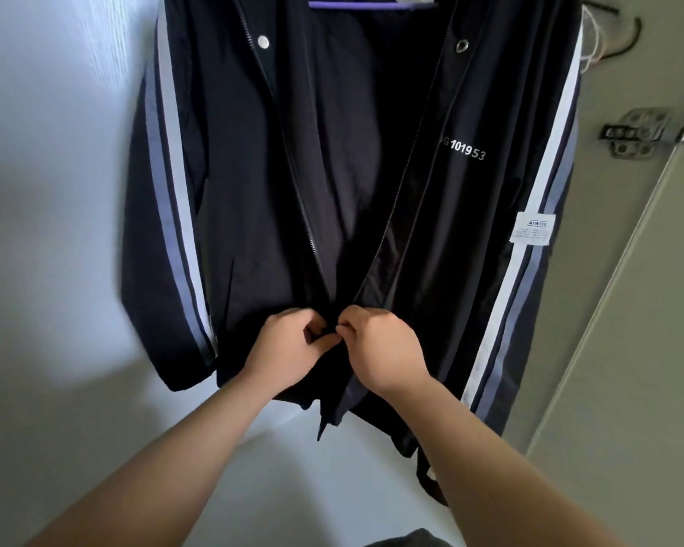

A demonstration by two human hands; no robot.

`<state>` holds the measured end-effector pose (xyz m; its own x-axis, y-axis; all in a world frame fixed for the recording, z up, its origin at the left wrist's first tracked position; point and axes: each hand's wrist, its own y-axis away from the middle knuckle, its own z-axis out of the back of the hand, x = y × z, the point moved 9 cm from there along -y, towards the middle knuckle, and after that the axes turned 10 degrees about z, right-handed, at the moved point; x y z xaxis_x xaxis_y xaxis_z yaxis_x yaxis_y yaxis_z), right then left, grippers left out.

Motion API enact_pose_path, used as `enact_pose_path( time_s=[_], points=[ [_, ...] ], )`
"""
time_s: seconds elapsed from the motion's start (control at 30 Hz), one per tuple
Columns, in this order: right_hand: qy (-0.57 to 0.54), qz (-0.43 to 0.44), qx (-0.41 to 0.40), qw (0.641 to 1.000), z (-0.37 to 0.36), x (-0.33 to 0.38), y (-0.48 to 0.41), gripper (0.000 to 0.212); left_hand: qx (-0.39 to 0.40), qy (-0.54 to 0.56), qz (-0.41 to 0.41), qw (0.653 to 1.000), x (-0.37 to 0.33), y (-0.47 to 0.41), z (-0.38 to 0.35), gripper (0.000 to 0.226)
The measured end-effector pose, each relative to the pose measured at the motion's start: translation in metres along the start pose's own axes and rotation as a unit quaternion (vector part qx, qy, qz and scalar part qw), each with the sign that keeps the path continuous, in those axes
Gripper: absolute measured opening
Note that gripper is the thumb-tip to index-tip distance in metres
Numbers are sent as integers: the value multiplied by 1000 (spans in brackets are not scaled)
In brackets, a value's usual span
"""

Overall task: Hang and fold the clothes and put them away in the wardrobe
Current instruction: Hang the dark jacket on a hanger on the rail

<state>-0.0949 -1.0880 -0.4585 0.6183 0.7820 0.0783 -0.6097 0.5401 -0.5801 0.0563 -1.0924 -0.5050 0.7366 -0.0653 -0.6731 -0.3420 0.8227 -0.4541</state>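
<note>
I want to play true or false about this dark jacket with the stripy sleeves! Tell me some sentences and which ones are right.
1. The black zip-up jacket hangs on a purple hanger. True.
2. The metal zip is closed to the top. False: it is open, its two sides spread apart above the hands.
3. The left grip and the right grip pinch the jacket at the bottom of the zip. True.
4. The sleeve stripes are red. False: they are white and blue-grey.
</note>
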Motion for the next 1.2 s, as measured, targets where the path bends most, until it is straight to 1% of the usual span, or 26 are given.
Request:
enact_pose_path(
  time_s=[0.13, 0.2, 0.27, 0.3, 0.33, 0.43, 0.47, 0.53, 0.6, 0.63, 0.7, 0.73, 0.8, 0.87, 0.9, 0.93, 1.03, 1.07, 1.13, 1.2],
  points=[
    [-2, 12, 15, 1000, 3, 3, -3, 13, 2, -10, -42, 999, -14, 0, -2, 14],
    [34, 34, 24, 999, 4, 5, -9, 14, 12, -12, -33, 999, -15, -1, -5, 12],
    [80, 55, 24, 995, 11, 12, -17, 15, 16, -9, -25, 1000, -12, -1, -6, 19],
    [84, 55, 9, 995, 20, 14, -22, 14, 11, -10, -28, 999, -12, 1, -6, 24],
    [76, 47, -20, 996, 33, 16, -29, 12, 4, -17, -31, 999, -10, 3, -4, 26],
    [47, 30, -153, 987, 86, 18, -48, 12, -16, -50, -22, 998, -4, 2, 5, 13],
    [53, 38, -165, 984, 96, 20, -53, 13, -11, -54, -12, 998, -3, 0, 7, 14],
    [63, 46, -149, 986, 99, 22, -60, 13, 1, -57, -5, 998, -9, -6, 14, 24],
    [56, 38, -145, 987, 95, 21, -59, 13, -13, -35, -11, 999, -25, -13, 27, 33],
    [50, 32, -150, 987, 94, 19, -58, 13, -37, -19, -22, 999, -36, -20, 36, 31],
    [41, 23, -155, 987, 92, 17, -57, 14, -89, 14, -58, 994, -60, -32, 55, 21],
    [41, 24, -152, 987, 91, 17, -58, 15, -102, 25, -77, 992, -69, -38, 62, 18],
    [66, 29, -129, 989, 91, 17, -62, 16, -102, 18, -103, 989, -79, -48, 65, 16],
    [101, 41, -105, 988, 97, 17, -71, 17, -95, 9, -105, 990, -77, -52, 59, 23],
    [113, 46, -106, 987, 107, 17, -78, 17, -101, 14, -104, 989, -75, -53, 57, 27],
    [115, 46, -121, 985, 120, 18, -87, 17, -112, 22, -107, 988, -74, -53, 57, 28],
    [107, 33, -206, 972, 171, 16, -112, 14, -129, 60, -125, 982, -74, -54, 61, 26],
    [109, 33, -215, 970, 179, 17, -117, 14, -128, 65, -126, 982, -75, -55, 63, 26],
    [113, 34, -199, 973, 179, 20, -123, 14, -116, 58, -111, 985, -74, -58, 64, 31],
    [109, 29, -188, 976, 173, 19, -123, 15, -110, 40, -93, 989, -80, -63, 66, 28]
  ],
)
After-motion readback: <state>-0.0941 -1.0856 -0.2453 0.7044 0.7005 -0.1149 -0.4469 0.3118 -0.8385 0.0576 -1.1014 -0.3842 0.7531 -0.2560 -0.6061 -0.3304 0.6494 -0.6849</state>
